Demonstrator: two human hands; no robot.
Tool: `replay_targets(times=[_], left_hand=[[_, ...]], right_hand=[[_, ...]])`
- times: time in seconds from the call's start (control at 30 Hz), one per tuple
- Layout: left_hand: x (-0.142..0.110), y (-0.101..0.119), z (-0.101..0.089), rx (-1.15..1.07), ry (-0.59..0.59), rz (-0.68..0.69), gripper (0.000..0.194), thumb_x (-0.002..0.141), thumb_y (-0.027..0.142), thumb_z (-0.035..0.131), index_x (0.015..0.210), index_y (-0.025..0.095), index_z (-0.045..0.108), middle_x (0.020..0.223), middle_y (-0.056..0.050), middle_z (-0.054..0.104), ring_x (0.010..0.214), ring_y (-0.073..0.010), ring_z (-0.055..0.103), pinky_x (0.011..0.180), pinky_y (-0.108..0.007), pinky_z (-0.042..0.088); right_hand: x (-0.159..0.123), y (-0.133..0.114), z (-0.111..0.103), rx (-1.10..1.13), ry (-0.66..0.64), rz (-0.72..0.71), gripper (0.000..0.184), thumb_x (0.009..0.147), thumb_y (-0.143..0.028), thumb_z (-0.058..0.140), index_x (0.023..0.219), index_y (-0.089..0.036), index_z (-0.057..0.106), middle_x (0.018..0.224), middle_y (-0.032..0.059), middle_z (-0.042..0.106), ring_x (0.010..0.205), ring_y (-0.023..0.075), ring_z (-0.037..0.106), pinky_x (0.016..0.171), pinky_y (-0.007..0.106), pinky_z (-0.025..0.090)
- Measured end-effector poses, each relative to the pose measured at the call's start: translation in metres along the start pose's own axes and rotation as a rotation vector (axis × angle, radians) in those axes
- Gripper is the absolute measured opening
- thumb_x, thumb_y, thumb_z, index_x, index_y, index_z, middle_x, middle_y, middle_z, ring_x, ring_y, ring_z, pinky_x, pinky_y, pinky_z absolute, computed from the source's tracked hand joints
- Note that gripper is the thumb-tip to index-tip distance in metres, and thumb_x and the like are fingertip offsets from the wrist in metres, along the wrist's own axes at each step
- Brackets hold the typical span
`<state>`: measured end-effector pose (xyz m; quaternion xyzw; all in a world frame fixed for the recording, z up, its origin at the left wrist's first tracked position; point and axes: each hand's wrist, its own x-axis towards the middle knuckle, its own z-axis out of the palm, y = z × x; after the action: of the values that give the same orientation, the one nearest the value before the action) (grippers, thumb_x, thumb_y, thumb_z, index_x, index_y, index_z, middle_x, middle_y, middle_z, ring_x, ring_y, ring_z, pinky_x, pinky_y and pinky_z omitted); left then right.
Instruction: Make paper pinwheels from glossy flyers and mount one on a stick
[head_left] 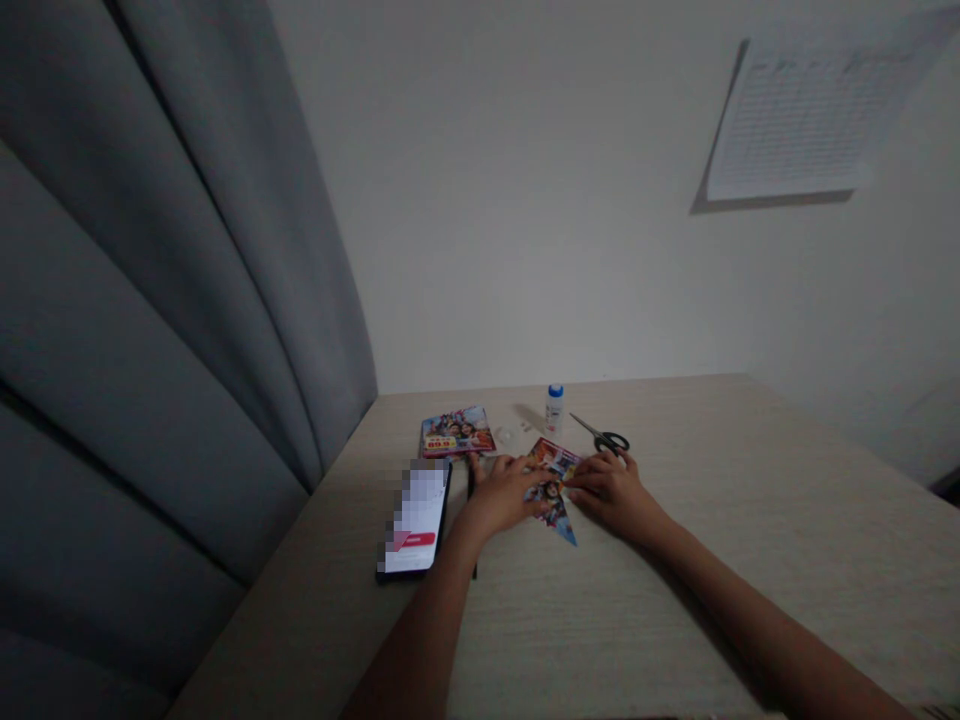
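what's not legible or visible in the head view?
Head view, all:
Colourful paper: partly covered by left hand.
Thin dark object: middle behind left forearm.
Wall sheet: writing blurred, too small.
Bottle: label too small.
Phone: screen partly pixelated.
Right forearm: cut by bottom edge.

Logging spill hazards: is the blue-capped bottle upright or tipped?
Upright. The bottle stands on the table with its blue cap at the top, just left of the scissors in the picture.
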<state>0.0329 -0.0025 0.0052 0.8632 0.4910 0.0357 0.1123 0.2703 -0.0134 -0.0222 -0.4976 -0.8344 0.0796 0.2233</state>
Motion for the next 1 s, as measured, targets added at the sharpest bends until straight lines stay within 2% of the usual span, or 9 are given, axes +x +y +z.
replay_targets(times=[0.23,0.5,0.73,1.0], left_hand=[[0.0002,-0.0001,-0.0012,0.015,-0.035,-0.006,0.044,0.092,0.055,0.055,0.136,0.054,0.051,0.154,0.005,0.043,0.138,-0.0353,0.034,0.110,-0.078,-0.001],[0.0005,-0.0022,0.0017,-0.003,-0.010,0.000,0.046,0.093,0.055,0.055,0.138,0.053,0.048,0.152,0.003,0.044,0.138,-0.0351,0.034,0.108,-0.081,-0.002],[-0.0004,-0.0018,-0.0003,0.000,-0.045,0.016,0.040,0.094,0.058,0.050,0.134,0.060,0.049,0.153,0.003,0.042,0.138,-0.0373,0.033,0.101,-0.085,-0.002],[0.0007,-0.0020,-0.0021,-0.021,-0.064,0.012,0.041,0.094,0.058,0.051,0.134,0.059,0.050,0.155,0.006,0.041,0.140,-0.0370,0.031,0.104,-0.083,-0.004]], right_hand=[[0.0003,0.0014,0.0013,-0.002,-0.003,-0.004,0.026,0.095,-0.049,0.054,0.104,-0.037,0.076,0.111,0.0037,0.072,0.115,0.0276,0.055,0.110,0.062,0.018],[-0.0004,-0.0013,-0.0018,0.015,0.002,-0.005,0.025,0.095,-0.047,0.055,0.107,-0.038,0.076,0.111,0.0037,0.072,0.115,0.0280,0.055,0.109,0.062,0.019],[-0.0007,-0.0015,-0.0029,0.005,-0.018,0.006,0.024,0.095,-0.047,0.057,0.107,-0.038,0.075,0.112,0.0027,0.071,0.116,0.0267,0.054,0.111,0.059,0.018],[-0.0008,-0.0017,-0.0027,0.009,-0.020,0.002,0.024,0.095,-0.046,0.057,0.107,-0.037,0.076,0.112,0.0026,0.071,0.115,0.0267,0.054,0.111,0.059,0.019]])
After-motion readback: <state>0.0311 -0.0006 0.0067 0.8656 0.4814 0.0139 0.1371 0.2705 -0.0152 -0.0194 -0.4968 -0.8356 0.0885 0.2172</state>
